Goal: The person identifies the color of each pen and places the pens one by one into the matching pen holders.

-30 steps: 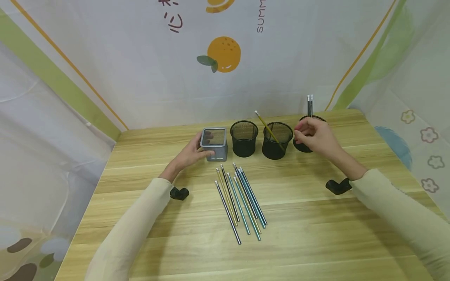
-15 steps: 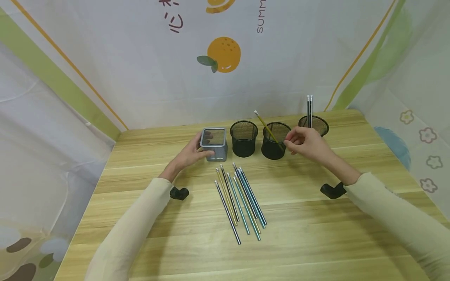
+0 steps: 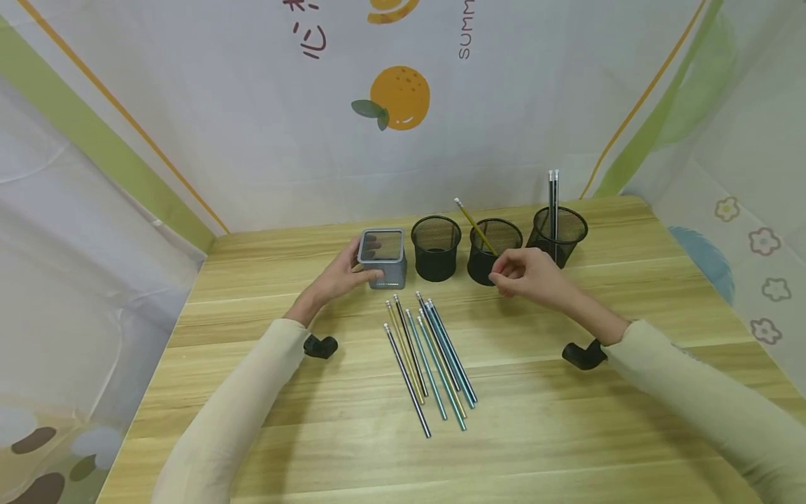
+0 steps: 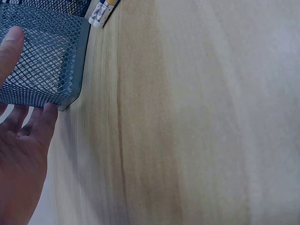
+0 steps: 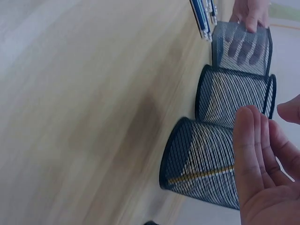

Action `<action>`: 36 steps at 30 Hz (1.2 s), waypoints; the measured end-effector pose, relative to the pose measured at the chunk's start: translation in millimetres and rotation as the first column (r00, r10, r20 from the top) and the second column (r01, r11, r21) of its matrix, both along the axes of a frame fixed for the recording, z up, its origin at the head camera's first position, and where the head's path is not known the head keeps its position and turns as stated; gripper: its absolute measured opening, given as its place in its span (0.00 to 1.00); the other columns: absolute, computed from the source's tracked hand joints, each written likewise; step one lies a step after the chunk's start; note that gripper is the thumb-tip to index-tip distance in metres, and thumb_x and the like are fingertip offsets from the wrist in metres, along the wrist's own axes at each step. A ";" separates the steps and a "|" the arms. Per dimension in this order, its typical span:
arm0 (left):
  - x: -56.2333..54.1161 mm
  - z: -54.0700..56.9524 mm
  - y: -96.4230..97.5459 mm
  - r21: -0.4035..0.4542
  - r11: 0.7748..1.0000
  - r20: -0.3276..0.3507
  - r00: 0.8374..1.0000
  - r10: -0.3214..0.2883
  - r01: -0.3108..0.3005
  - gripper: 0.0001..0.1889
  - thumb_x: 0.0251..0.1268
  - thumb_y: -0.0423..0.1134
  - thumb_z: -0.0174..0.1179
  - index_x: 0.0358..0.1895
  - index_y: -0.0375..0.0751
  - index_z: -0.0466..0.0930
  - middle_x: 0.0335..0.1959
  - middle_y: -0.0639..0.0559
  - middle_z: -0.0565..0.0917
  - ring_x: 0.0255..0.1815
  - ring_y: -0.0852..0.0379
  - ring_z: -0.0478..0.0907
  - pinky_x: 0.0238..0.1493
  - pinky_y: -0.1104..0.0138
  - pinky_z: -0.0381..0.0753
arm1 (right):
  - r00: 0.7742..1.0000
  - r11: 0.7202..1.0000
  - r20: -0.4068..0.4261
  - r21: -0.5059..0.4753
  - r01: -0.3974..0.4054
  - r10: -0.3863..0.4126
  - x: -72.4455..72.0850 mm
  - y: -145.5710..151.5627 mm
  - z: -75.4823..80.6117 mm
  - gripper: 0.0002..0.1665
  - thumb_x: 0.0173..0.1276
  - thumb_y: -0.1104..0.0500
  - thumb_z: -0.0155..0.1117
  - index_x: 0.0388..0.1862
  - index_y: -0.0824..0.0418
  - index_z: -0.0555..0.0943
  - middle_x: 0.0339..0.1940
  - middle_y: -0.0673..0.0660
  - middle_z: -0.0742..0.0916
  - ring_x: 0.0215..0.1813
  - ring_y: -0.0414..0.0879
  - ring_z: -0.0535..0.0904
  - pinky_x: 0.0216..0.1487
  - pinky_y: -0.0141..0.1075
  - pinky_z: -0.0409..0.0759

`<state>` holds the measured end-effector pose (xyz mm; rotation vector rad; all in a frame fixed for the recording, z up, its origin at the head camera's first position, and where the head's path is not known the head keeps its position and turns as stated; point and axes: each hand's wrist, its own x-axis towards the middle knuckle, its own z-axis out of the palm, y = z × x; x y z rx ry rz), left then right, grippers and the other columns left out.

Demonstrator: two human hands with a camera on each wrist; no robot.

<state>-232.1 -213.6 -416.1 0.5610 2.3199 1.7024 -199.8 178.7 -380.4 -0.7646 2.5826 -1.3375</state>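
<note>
My left hand grips a grey square mesh pencil holder, thumb on the near side and fingers behind it; the left wrist view shows the thumb against the mesh. In front of a round black mesh pencil cup is my right hand, partly covering it. A yellow pencil leans inside that cup. In the right wrist view the right hand's fingers are fairly straight, the thumb stands apart, and nothing is between them. Several striped pencils lie on the table.
Another round black cup stands beside the grey holder. At the far right, a third black cup holds two dark pencils upright. The wooden table meets a printed white curtain at its back edge.
My right hand has moved left and toward me, from the far-right cup to the front of the cup with the yellow pencil. The left hand stays on the grey holder.
</note>
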 end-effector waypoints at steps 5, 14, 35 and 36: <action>0.4 0.6 0.2 -0.005 1.000 0.005 1.000 0.002 -0.002 0.39 0.70 0.26 0.63 0.79 0.32 0.52 0.74 0.34 0.63 0.76 0.38 0.58 0.74 0.45 0.56 | 0.998 0.998 0.041 0.034 -0.044 0.043 1.6 -7.9 -4.0 0.04 0.70 0.64 0.69 0.38 0.65 0.83 0.30 0.54 0.86 0.31 0.53 0.85 0.33 0.36 0.84; 0.8 0.8 -0.3 -0.005 1.000 -0.003 1.000 0.005 -0.005 0.40 0.70 0.26 0.63 0.79 0.32 0.51 0.74 0.33 0.63 0.76 0.37 0.58 0.74 0.45 0.55 | 0.978 0.986 0.143 0.042 -0.159 0.152 10.7 -30.7 -14.5 0.05 0.68 0.67 0.69 0.39 0.69 0.82 0.30 0.55 0.85 0.32 0.50 0.84 0.30 0.39 0.86; 1.0 1.0 -0.1 -0.002 1.000 0.008 1.000 0.001 -0.001 0.39 0.70 0.26 0.63 0.79 0.33 0.51 0.74 0.33 0.62 0.76 0.37 0.57 0.75 0.45 0.54 | 0.994 0.955 0.053 0.277 -0.109 0.098 28.8 -79.2 -36.3 0.12 0.63 0.57 0.76 0.25 0.59 0.81 0.20 0.47 0.82 0.23 0.40 0.77 0.29 0.34 0.77; 1.0 0.7 -0.4 -0.002 1.000 0.008 1.000 0.000 0.000 0.39 0.70 0.26 0.63 0.79 0.33 0.51 0.74 0.33 0.62 0.76 0.37 0.57 0.75 0.45 0.54 | 0.994 0.953 0.056 0.286 -0.104 0.092 29.5 -81.0 -36.0 0.12 0.62 0.58 0.76 0.25 0.59 0.81 0.19 0.47 0.82 0.22 0.40 0.77 0.28 0.34 0.76</action>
